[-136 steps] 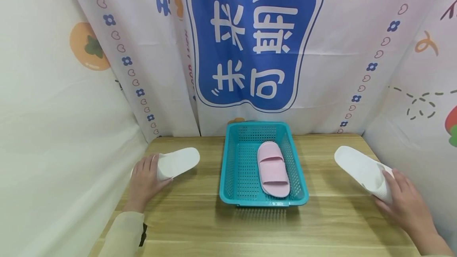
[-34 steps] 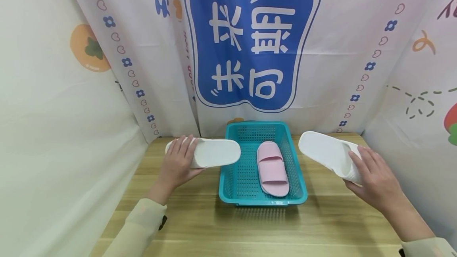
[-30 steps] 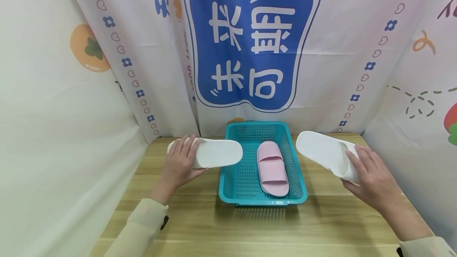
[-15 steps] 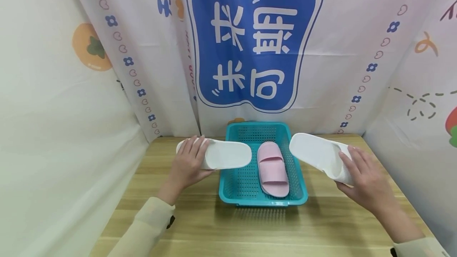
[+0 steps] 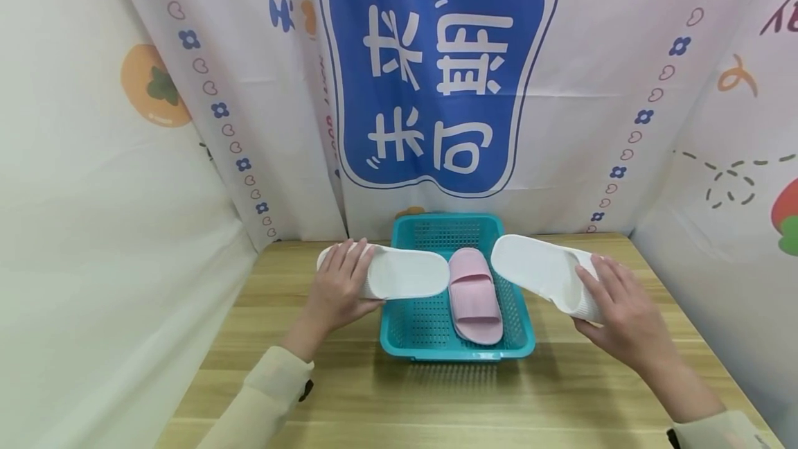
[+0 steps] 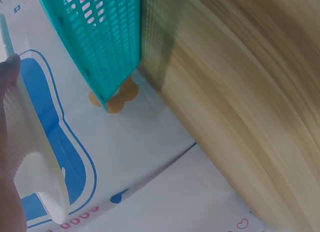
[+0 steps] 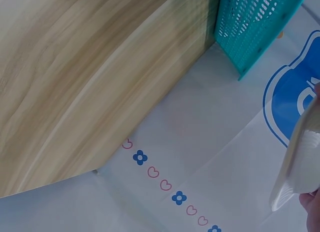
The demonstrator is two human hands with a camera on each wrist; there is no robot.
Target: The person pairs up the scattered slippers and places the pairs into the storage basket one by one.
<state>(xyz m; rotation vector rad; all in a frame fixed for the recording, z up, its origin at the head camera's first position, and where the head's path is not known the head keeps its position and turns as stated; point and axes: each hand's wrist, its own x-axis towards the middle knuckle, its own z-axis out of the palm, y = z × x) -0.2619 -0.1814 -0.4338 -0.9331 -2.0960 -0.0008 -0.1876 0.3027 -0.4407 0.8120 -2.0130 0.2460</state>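
In the head view my left hand [image 5: 339, 289] grips a white slipper [image 5: 408, 274] by its strap end. The sole of that slipper reaches over the left part of the teal basket [image 5: 399, 354]. On the other side my right hand [image 5: 626, 314] holds a second white slipper [image 5: 530, 263] by the strap, its tip over the basket's right rim. A pink slipper [image 5: 476, 296] lies inside the basket, along its right side; a second sole edge beneath it is hard to make out. Each wrist view shows part of a white slipper at the frame's edge, beside the hand.
The basket stands on a wood-grain table [image 5: 337, 393], close to the back edge. Behind it hangs a white printed cloth [image 5: 580, 151] with a blue patch. More white cloth [image 5: 112, 241] closes off the left and right sides.
Both hands have moved inward from the table's sides, carrying the white slippers toward the basket. The left slipper now covers part of the basket. The pink slipper has stayed in place.
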